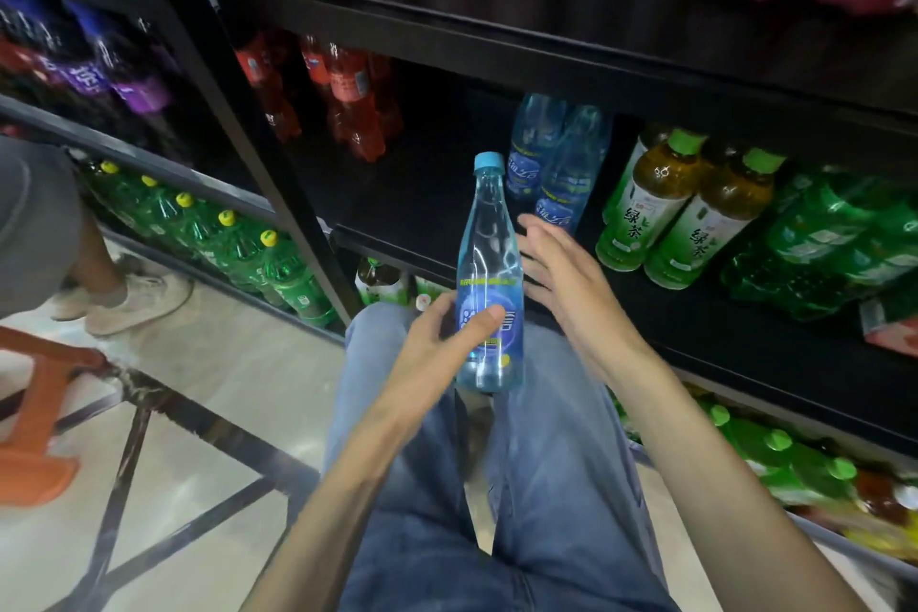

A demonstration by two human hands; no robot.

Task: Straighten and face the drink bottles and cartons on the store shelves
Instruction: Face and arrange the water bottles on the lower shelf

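Observation:
My left hand (pixel 437 343) grips a clear blue-capped water bottle (pixel 489 263) around its blue label and holds it upright in front of the black shelf (pixel 745 333). Just right of the bottle hovers my right hand (pixel 561 273), fingers spread and relaxed, apart from it. Two matching blue-label bottles (pixel 556 164) stand on the shelf behind. To their right are two green tea bottles (pixel 690 209) with green caps.
Green soda bottles (pixel 834 258) lie at the shelf's right end. Red drink bottles (pixel 347 94) stand at the back left, yellow-capped green bottles (pixel 223 229) on the neighbouring low shelf. A person's legs and shoes (pixel 134 298) and an orange stool (pixel 39 412) are left.

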